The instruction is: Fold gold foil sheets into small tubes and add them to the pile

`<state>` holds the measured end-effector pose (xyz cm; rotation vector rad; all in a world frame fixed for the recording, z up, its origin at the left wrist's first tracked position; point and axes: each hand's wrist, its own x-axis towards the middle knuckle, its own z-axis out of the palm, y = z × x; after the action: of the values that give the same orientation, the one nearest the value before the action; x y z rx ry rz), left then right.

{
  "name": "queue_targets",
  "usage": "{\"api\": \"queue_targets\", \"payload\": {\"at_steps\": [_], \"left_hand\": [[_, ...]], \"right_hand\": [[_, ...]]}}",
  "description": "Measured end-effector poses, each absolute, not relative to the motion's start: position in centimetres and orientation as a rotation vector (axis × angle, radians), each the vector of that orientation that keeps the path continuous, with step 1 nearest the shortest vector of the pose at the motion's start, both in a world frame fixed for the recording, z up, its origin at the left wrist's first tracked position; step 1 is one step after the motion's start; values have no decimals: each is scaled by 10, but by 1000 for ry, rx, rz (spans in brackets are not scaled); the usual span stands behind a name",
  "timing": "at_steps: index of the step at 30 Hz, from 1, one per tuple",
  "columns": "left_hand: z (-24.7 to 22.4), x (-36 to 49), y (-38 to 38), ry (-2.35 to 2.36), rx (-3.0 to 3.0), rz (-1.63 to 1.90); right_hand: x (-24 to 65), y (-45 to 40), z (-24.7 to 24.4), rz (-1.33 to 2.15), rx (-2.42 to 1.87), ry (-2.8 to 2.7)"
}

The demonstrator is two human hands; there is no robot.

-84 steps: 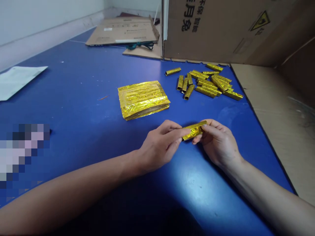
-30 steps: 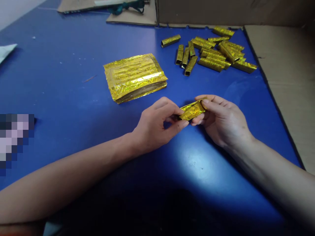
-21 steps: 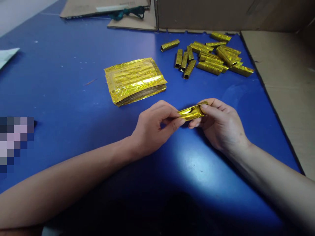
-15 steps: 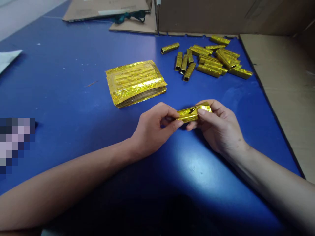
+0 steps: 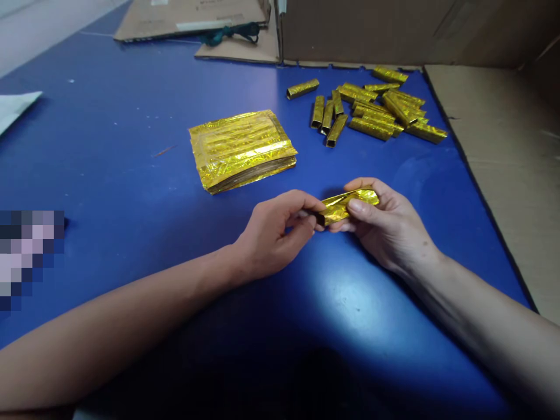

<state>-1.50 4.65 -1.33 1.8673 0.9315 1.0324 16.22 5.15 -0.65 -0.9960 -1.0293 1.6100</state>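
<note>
A strip of shiny gold foil paper (image 5: 336, 211), folded into a small tube, is held between my two hands above the blue table. My right hand (image 5: 389, 224) is closed round its right part, the thumb pressed along the near side. At the left end, my left hand (image 5: 284, 227) is closed, with its index finger on the tube's upper edge and the thumb by the dark end opening. Its other fingers are mostly hidden. Beyond my left hand lies a stack of flat gold foil sheets (image 5: 242, 143).
Several finished-looking gold tubes (image 5: 371, 127) lie in a loose heap at the back right. Cardboard (image 5: 359, 35) stands along the back, and more cardboard (image 5: 494, 146) lies at the right edge. A dark green ribbon (image 5: 230, 34) rests on cardboard at the back.
The gold tube has turned a little in my hands, and its open left end now shows. My left thumb has slid off the tube's near face; the left hand has dropped slightly.
</note>
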Motion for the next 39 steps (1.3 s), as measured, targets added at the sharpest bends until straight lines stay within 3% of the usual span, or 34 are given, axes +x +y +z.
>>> {"api": "queue_targets", "payload": {"at_steps": [6, 13, 16, 39], "left_hand": [[-14, -15, 47, 1033, 1989, 1071], [-13, -16, 47, 1029, 2180, 1128], [-11, -15, 46, 1006, 2279, 1123], [-10, -15, 43, 1008, 2243, 1104]], "right_hand": [[161, 48, -14, 1480, -1001, -1231], [164, 38, -17, 690, -1048, -1715], [165, 36, -13, 509, -975, -1900], [164, 31, -9, 335, -974, -2016]]}}
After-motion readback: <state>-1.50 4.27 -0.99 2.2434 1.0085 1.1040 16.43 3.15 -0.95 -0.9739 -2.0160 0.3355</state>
